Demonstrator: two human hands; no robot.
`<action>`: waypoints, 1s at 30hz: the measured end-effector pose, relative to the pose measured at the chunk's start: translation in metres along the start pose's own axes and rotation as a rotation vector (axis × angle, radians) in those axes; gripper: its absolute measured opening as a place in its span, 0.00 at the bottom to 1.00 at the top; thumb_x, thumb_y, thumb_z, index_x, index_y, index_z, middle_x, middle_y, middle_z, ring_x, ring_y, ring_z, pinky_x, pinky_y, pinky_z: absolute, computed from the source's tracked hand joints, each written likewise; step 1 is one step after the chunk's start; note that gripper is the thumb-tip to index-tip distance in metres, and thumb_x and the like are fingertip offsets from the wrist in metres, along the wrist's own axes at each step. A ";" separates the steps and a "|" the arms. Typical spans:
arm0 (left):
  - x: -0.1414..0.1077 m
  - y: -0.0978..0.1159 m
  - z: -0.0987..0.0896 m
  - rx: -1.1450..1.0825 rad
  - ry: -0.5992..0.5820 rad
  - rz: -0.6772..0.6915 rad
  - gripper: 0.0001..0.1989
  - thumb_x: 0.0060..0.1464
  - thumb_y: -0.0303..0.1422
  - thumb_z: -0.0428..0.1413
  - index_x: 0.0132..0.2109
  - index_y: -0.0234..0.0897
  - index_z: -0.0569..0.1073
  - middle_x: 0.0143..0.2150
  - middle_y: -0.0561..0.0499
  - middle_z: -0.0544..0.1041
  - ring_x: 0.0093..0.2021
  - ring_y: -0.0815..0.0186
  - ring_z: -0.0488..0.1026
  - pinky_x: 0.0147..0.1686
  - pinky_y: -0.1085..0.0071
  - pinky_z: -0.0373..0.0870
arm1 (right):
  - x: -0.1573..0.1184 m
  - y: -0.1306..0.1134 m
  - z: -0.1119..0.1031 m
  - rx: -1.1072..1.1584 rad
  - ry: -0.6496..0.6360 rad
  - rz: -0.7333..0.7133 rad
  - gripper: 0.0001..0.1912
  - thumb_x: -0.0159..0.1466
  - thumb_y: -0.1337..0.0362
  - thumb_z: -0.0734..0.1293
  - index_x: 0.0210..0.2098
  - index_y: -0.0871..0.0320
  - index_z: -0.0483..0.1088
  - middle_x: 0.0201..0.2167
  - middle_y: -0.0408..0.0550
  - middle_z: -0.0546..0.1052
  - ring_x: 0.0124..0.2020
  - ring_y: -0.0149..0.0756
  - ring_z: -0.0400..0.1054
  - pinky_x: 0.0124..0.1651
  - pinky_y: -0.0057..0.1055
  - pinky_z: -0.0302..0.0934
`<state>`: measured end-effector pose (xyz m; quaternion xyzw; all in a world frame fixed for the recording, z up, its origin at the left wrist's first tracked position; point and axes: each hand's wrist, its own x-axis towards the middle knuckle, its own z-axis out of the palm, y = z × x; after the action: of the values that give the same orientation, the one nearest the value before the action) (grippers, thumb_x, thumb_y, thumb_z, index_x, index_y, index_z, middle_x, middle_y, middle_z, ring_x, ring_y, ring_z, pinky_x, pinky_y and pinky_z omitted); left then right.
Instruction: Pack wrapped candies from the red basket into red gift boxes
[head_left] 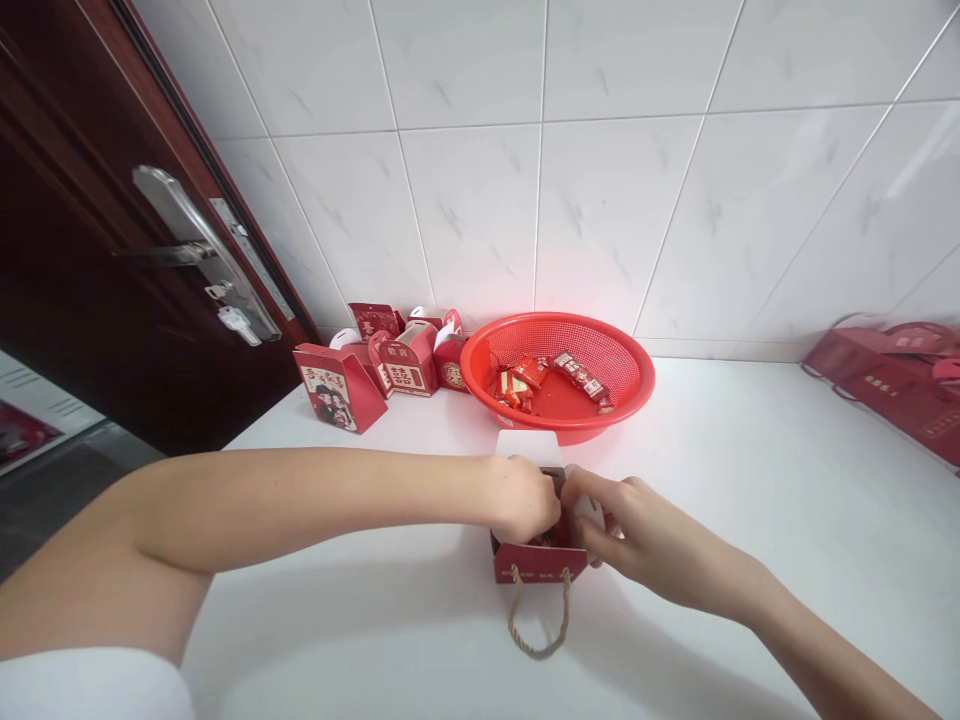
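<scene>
A dark red gift box (541,568) with a twisted rope handle (538,652) stands on the white table, its top flaps raised. Reaching in from above, my left hand (525,500) has its fingers curled down inside the box; the fingertips and anything between them are hidden. My right hand (626,530) pinches the box's right side at a pale flap, thumb and fingers on either side of it. Just behind the box sits a red plastic basket (484,400) with several wrapped candies (531,372) and a printed red-and-white packet (581,378) in it.
Several small red candy boxes (409,365) cluster at the back left by the tiled wall, with a red triangular box (337,390) in front. Red gift bags (885,380) lie at the right edge. A dark door (97,250) with a metal handle stands at left.
</scene>
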<state>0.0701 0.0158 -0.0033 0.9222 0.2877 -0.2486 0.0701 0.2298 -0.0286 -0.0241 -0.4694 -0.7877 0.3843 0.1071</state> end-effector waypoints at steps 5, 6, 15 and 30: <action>0.002 0.006 0.000 0.081 -0.177 0.022 0.13 0.48 0.20 0.62 0.23 0.37 0.69 0.34 0.49 0.82 0.34 0.60 0.78 0.23 0.69 0.61 | 0.000 0.001 0.003 -0.067 -0.015 0.013 0.09 0.66 0.72 0.57 0.31 0.53 0.57 0.24 0.38 0.66 0.23 0.30 0.55 0.25 0.28 0.49; 0.000 0.005 0.002 0.062 -0.158 0.021 0.11 0.51 0.22 0.62 0.25 0.37 0.71 0.36 0.48 0.83 0.36 0.59 0.78 0.25 0.68 0.63 | -0.001 0.000 0.004 -0.086 -0.026 0.022 0.09 0.66 0.72 0.57 0.31 0.53 0.56 0.23 0.38 0.65 0.22 0.30 0.54 0.24 0.28 0.49; -0.047 0.004 0.058 -0.144 0.327 -0.208 0.16 0.57 0.21 0.52 0.51 0.29 0.74 0.50 0.37 0.78 0.48 0.50 0.78 0.47 0.57 0.75 | -0.013 0.004 0.045 -0.562 0.096 -0.212 0.14 0.58 0.82 0.59 0.32 0.56 0.60 0.21 0.37 0.64 0.18 0.28 0.44 0.22 0.30 0.38; -0.089 0.006 0.080 -0.306 0.640 -0.042 0.19 0.57 0.30 0.60 0.56 0.34 0.74 0.57 0.42 0.79 0.55 0.52 0.76 0.55 0.60 0.73 | -0.027 0.011 0.095 -0.682 0.433 -0.407 0.13 0.65 0.79 0.54 0.31 0.56 0.62 0.18 0.38 0.63 0.16 0.30 0.50 0.22 0.29 0.41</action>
<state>-0.0229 -0.0545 -0.0282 0.9261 0.3479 0.0974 0.1088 0.2008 -0.0957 -0.0918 -0.3832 -0.9050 -0.0329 0.1819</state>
